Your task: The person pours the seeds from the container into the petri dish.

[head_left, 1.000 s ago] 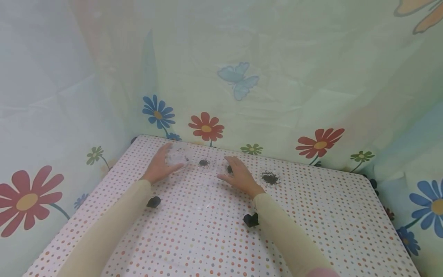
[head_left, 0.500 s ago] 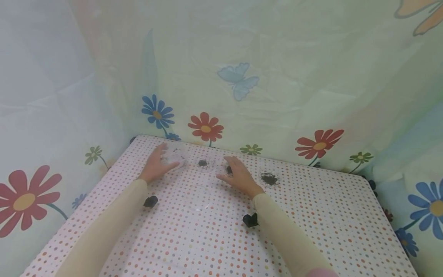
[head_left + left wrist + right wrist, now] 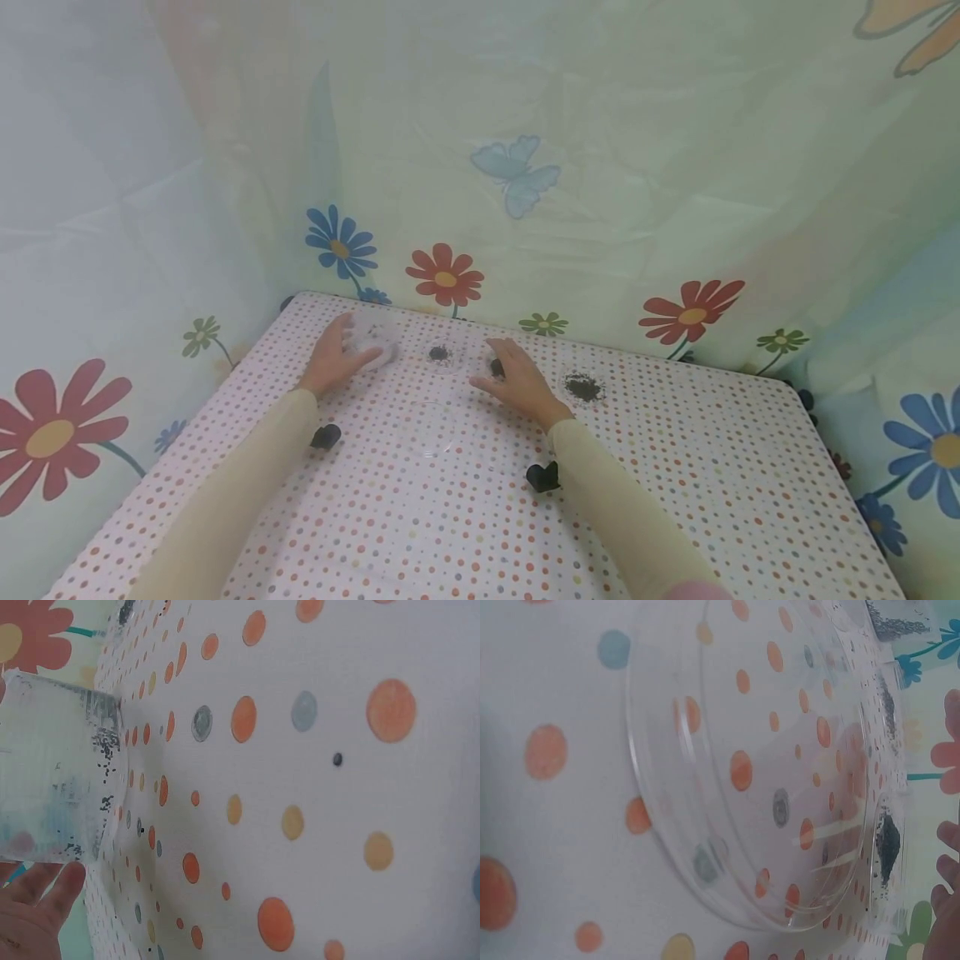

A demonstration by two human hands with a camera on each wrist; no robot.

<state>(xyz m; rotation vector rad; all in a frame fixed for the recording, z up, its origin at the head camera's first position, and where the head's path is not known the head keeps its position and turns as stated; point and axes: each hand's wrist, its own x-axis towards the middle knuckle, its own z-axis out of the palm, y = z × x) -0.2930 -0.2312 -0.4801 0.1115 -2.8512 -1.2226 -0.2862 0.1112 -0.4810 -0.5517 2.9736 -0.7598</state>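
Observation:
In the head view my left hand (image 3: 330, 362) is at the far left of the polka-dot table, thumb and fingers spread around a clear plastic container (image 3: 373, 346). The left wrist view shows fingertips at the side of this clear container (image 3: 56, 772), with black specks clinging along its wall close to the tablecloth. My right hand (image 3: 517, 379) extends over a small dark pile (image 3: 498, 367), its fingers loosely bent and the pile partly covered. In the right wrist view those fingers (image 3: 946, 862) appear beside a clear dish of black grains (image 3: 889, 847).
An upturned-looking clear round dish (image 3: 427, 429) lies between the arms, nearer the body. Dark grains (image 3: 439, 354) sit between the hands, and a larger pile (image 3: 583, 386) right of the right hand. A flower-printed curtain (image 3: 592, 217) hangs behind the table (image 3: 675, 483).
My left hand has shifted slightly left and toward me, with the clear container moving along. The right hand has stayed in place.

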